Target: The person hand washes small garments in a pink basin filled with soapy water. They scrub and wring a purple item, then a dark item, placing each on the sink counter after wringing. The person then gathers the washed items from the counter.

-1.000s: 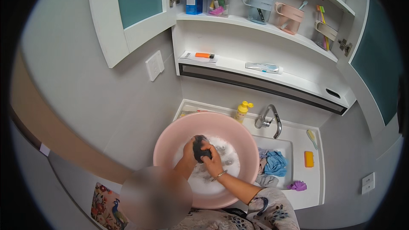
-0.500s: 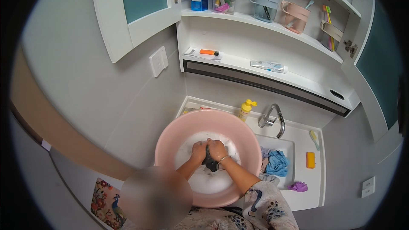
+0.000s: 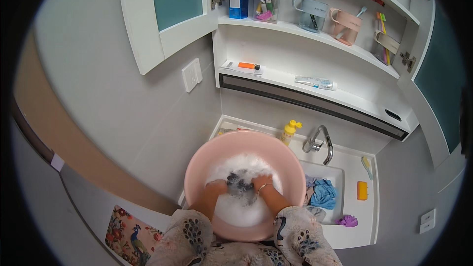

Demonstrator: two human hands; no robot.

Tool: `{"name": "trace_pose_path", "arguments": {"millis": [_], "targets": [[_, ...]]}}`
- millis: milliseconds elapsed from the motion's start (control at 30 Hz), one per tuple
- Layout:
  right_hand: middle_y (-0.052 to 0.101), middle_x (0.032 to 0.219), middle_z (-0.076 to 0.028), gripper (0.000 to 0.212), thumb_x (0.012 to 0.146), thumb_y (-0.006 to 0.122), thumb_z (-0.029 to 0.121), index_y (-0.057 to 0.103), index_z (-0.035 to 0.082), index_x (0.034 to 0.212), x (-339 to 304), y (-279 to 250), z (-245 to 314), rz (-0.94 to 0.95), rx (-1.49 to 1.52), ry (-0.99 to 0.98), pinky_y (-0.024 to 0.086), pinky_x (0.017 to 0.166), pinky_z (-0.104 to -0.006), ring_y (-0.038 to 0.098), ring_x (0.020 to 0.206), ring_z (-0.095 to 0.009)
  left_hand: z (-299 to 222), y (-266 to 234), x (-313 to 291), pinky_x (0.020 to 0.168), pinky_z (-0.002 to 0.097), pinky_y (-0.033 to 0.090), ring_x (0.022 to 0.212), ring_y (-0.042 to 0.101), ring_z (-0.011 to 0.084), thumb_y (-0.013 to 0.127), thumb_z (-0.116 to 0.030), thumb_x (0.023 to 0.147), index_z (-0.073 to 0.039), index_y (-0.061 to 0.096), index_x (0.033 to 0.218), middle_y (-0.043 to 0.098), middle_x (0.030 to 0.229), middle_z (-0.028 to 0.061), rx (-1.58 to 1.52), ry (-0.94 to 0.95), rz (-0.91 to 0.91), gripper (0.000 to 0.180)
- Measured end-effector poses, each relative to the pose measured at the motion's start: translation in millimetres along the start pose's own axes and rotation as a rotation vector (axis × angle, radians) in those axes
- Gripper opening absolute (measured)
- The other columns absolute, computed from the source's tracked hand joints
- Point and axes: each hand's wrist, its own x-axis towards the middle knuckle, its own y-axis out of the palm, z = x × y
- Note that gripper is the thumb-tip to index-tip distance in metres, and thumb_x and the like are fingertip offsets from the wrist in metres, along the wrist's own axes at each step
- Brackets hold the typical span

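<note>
A large pink basin [image 3: 197, 167] holds water topped with white suds [image 3: 241, 212]. Between my hands a dark grey-black cloth [image 3: 239, 183], its exact kind unclear, lies half under the sudsy water. My left hand [image 3: 216, 187] grips its left side, low in the foam. On the other side my right hand [image 3: 260, 182], with a bracelet at the wrist, is closed on the cloth's right part. Water and suds partly hide the fingertips of both hands.
Right of the basin, a white sink [image 3: 340, 182] holds blue and grey cloths [image 3: 322, 194] below a chrome faucet [image 3: 325, 143]. A yellow bottle [image 3: 290, 132], orange sponge [image 3: 362, 190], brush [image 3: 366, 166] and purple cloth [image 3: 347, 220] sit around it. An open cabinet [image 3: 305, 54] hangs above.
My hands have moved apart and down into the suds, from close together above them. The dark cloth has gone from hanging bunched under my hands to spread in the water. The view has shifted slightly.
</note>
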Motion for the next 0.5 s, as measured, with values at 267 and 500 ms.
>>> {"name": "trace_pose_path", "arguments": {"millis": [267, 500], "targets": [[0.060, 0.094, -0.013, 0.032, 0.067, 0.056, 0.005, 0.059, 0.013, 0.098, -64, -79, -2, -0.233, 0.375, -0.290, 0.044, 0.078, -0.0409, 0.055, 0.093, -0.031, -14, -18, 18, 0.087, 0.0365, 0.040, 0.101, 0.054, 0.0277, 0.042, -0.026, 0.086, -0.004, 0.059, 0.105, 0.056, 0.111, 0.0133, -0.711, 0.258, -0.353, 0.034], [0.061, 0.071, -0.012, 0.022, 0.065, 0.059, 0.007, 0.057, 0.002, 0.087, -118, -146, -4, -0.545, 0.928, -0.391, 0.048, 0.062, -0.0329, 0.061, 0.068, -0.023, -68, -57, -40, 0.077, 0.0249, 0.044, 0.095, 0.053, 0.0095, 0.039, -0.042, 0.089, -0.012, 0.052, 0.116, 0.056, 0.108, 0.0023, -1.548, 0.199, 0.274, 0.043]]}}
